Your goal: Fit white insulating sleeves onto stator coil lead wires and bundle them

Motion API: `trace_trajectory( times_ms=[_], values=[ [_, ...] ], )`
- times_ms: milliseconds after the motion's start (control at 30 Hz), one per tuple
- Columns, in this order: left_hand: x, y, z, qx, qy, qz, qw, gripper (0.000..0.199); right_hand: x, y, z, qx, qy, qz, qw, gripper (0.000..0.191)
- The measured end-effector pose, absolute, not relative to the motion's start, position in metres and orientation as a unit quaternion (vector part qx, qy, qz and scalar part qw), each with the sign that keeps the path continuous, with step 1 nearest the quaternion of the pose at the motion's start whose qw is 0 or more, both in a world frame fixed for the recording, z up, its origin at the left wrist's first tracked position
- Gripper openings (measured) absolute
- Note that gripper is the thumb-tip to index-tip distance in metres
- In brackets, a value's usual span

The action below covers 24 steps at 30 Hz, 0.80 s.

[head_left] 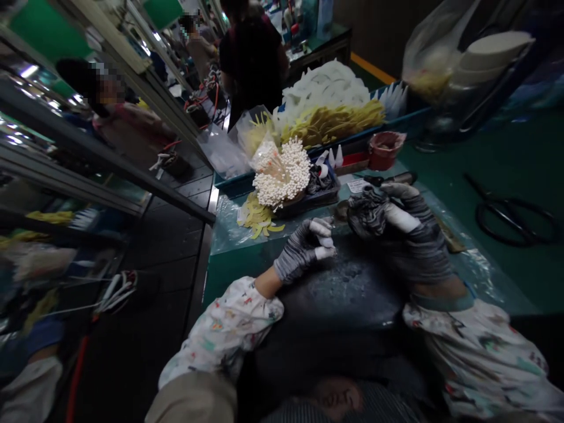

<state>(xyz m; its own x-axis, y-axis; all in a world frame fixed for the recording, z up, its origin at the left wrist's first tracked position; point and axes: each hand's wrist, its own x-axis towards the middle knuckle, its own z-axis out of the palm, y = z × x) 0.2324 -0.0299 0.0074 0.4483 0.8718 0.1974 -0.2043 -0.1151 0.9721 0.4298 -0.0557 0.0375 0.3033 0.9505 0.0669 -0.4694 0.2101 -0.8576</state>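
Currently both hands work close together above a dark mat (352, 288) on the green bench (506, 176). The left hand (304, 249), in a grey glove with white tape on the fingertips, is pinched shut on a small white piece (326, 242), held between thumb and forefinger at the tips. The grip appears chosen for fine control, since only the tips bear on the piece. The left wrist is bent slightly inward and the forearm lies low across the mat, sleeve resting near the bench edge.

The right hand (403, 226), also gloved and taped, is closed around a dark crumpled object (368, 214), which sits just beside the small white piece; whether the two touch cannot be told. The right forearm comes in from the lower right, wrist raised, fingers curled over the top of the object so that its near face is turned toward the left hand.

Supplies stand within reach behind the hands: a bundle of white-tipped sticks (282, 173) leans against a dark tray (308, 200), yellow strips (258, 217) lie on clear film beside it, and a blue bin (335, 141) holds white and yellow stock. A red cup (384, 150) stands by the bin. Scissors (511, 214) lie well apart to the right. Other people work at the bench further back.
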Motion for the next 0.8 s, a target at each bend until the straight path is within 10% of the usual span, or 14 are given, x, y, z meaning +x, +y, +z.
trace_trajectory(
  times_ms=[800],
  values=[
    [0.307,0.034,-0.007,0.540,0.417,0.483,0.548,0.037,0.466,-0.041,0.030,-0.313,-0.322,0.488,0.748,0.021]
  ],
)
